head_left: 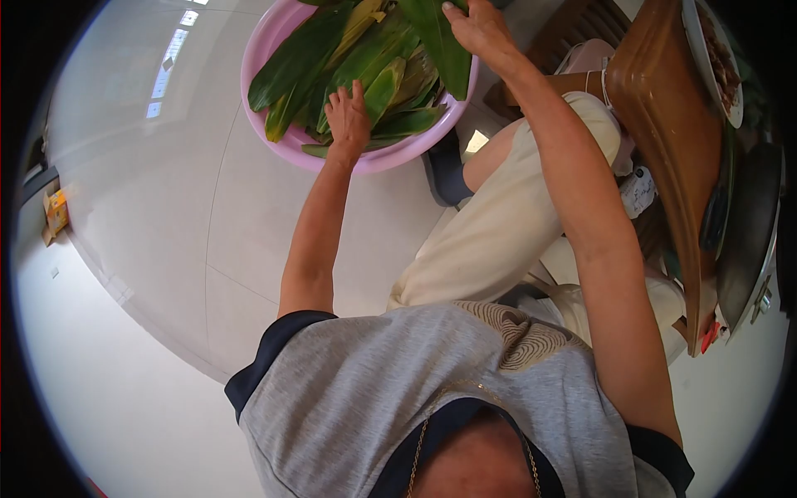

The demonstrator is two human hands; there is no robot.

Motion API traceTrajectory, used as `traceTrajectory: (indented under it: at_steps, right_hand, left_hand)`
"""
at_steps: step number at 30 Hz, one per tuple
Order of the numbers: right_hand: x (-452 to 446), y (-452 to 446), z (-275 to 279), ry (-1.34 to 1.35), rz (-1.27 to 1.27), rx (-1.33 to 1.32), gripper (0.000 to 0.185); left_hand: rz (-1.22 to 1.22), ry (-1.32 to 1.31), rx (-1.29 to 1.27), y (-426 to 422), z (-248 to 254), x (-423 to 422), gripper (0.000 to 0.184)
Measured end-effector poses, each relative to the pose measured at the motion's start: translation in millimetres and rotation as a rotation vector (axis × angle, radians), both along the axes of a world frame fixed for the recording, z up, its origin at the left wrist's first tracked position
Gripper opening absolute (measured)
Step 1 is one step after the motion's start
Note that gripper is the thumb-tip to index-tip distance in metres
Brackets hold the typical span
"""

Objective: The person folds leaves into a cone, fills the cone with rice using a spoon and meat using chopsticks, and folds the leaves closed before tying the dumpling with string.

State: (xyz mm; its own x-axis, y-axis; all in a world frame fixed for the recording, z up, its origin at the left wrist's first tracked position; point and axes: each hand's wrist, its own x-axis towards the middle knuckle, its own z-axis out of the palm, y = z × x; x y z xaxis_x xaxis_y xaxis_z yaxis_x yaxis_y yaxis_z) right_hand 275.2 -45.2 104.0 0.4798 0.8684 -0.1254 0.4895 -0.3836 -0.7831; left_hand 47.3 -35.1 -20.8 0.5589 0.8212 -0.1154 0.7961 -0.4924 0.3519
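Pinching a leaf (442, 51) over the pink basin (398, 158), the right hand (483, 31) is seemingly sorting; the left hand (349, 123), fingers apart, is touching other leaves (300, 62) — the pinched one is likely needing lifting next.

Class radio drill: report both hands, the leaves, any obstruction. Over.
Left hand open, spread over the leaves. Right hand gripping one leaf. Leaves overlapping in pink basin. Brown table off right, not between hands and leaves.
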Motion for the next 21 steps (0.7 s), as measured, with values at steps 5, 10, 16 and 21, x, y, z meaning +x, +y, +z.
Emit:
traceTrajectory:
  at_steps: [5, 10, 16, 21]
  right_hand:
    - [3, 2, -3, -0.031, 0.051, 0.070, 0.032]
    - [0, 0, -2, -0.042, -0.043, 0.042, 0.031]
    - [2, -2, 1, -0.059, 0.017, 0.022, 0.030]
    - [-10, -4, 1, 0.139, 0.117, 0.005, 0.036]
  left_hand:
    - [-0.281, -0.168, 0.014, -30, -24, 13, 0.018]
    - [-0.259, 0.044, -0.262, -36, -16, 25, 0.013]
    - [0.416, -1.217, -1.035, 3, 49, -2, 0.020]
    - [0.367, -1.360, -1.058, 13, 92, -4, 0.019]
